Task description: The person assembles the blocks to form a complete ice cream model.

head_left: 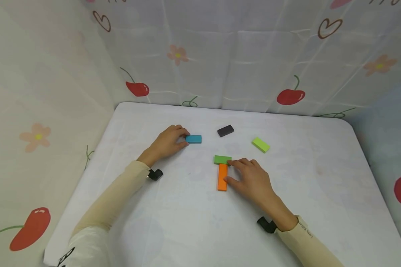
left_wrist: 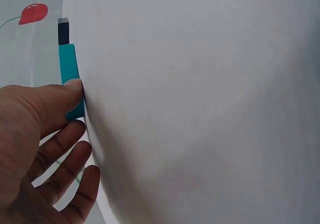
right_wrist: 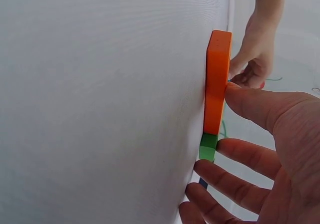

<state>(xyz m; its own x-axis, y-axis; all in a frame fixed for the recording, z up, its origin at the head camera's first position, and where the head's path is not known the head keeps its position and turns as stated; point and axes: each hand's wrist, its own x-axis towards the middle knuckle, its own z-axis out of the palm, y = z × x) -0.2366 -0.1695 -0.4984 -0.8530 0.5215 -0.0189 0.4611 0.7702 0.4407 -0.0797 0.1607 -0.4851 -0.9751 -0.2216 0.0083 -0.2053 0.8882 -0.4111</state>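
Smooth orange bar (head_left: 222, 178), green crossbar (head_left: 222, 160)

Soft, diffuse light is falling evenly on the white table (head_left: 187, 230), pale sheen is streaking the curtain (head_left: 244, 48) behind it, faint soft-edged shadows are lying on it beneath the sleeves (head_left: 117, 198), and the left wrist view is rendering it dimmer.

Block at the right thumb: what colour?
Orange. The block shows best in the right wrist view.
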